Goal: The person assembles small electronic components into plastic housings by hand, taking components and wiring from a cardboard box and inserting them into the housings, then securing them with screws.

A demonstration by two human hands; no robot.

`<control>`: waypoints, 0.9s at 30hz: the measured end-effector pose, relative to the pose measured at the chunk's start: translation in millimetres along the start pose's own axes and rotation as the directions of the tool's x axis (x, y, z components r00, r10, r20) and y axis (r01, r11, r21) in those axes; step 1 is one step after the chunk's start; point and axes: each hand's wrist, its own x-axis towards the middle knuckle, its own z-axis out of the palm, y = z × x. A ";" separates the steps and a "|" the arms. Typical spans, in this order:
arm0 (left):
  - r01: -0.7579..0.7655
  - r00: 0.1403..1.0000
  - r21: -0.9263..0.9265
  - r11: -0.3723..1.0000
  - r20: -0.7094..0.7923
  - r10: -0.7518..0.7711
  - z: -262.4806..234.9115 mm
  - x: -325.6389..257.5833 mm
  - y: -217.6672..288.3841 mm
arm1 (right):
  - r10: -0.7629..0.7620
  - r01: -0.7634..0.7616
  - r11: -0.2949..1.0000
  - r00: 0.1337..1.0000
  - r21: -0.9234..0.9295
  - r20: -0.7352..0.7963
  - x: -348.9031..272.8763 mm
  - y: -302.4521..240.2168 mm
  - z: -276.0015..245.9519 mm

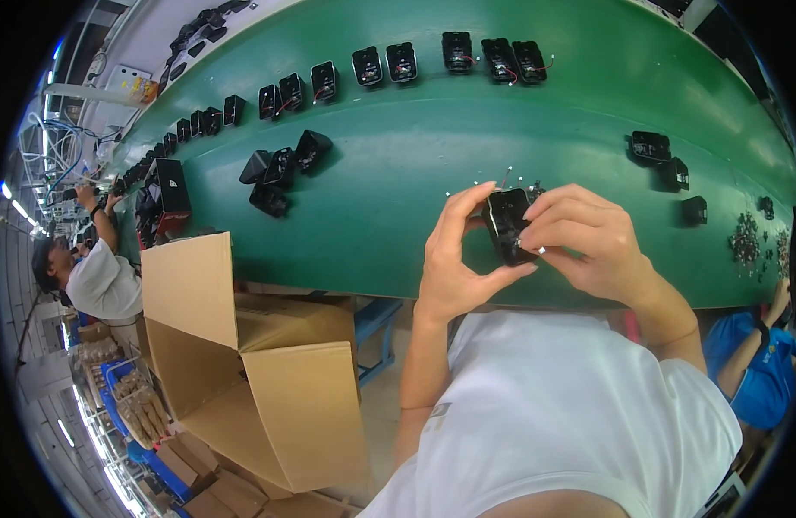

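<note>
Between my two hands is a black plastic housing (506,220), held over the near edge of the green bench with its open side up. My left hand (454,255) wraps round its left side and lower edge, thumb along the bottom. The fingers of my right hand (583,237) are pinched together over its right side. A small white connector (542,250) shows beside those fingertips; whatever else they grip is hidden. Just beyond the housing lie a few small dark parts (534,188) and a thin wire (506,177).
Black housings (401,62), several with red wires, line the back of the green bench (398,173). Loose housings (279,167) lie left, others (651,148) right, near small parts (745,240). An open cardboard box (303,414) stands front left. Co-workers (104,276) sit at both sides.
</note>
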 end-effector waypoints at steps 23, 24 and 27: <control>-0.083 0.993 -0.100 0.991 -0.090 0.074 13.2 5.0 -11.3 | 0.262 -0.251 0.903 0.965 0.348 0.018 -8.4 8.1 11.6; -0.099 0.992 -0.154 0.983 -0.089 0.086 12.1 4.4 -13.4 | 0.236 -0.208 0.913 0.971 0.351 -0.036 -6.0 5.6 11.3; -0.129 0.991 -0.306 0.943 -0.067 0.113 10.3 3.8 -20.2 | 0.250 -0.217 0.910 0.967 0.352 -0.049 -3.1 1.0 -1.3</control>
